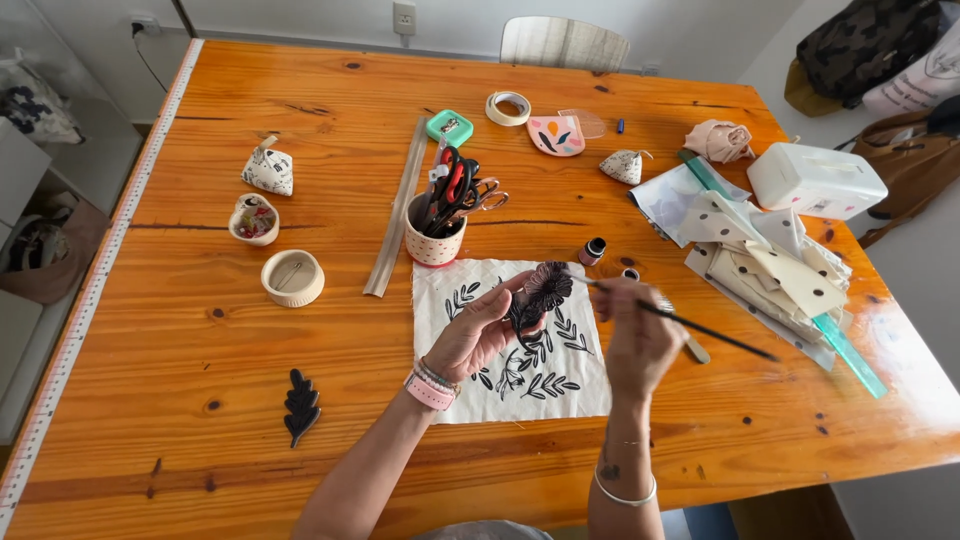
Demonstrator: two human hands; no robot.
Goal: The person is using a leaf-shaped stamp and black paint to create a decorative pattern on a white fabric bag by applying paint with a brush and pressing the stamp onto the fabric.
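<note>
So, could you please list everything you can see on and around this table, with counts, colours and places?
table: one, orange wood, fills view
printed cloth: one, white with black leaves, front centre
flower stamp: one, black, in left hand
brush: one, thin and dark, in right hand
leaf stamp: one, black, front left
scissors cup: one, white dotted, behind cloth
small bowls: two, cream, left
paint bottle: one, small and dark, right of cup
dotted paper pieces: a pile, cream, right
white box: one, far right
tape roll: one, white, far centre
left hand: wristbands
right hand: bangle
</note>
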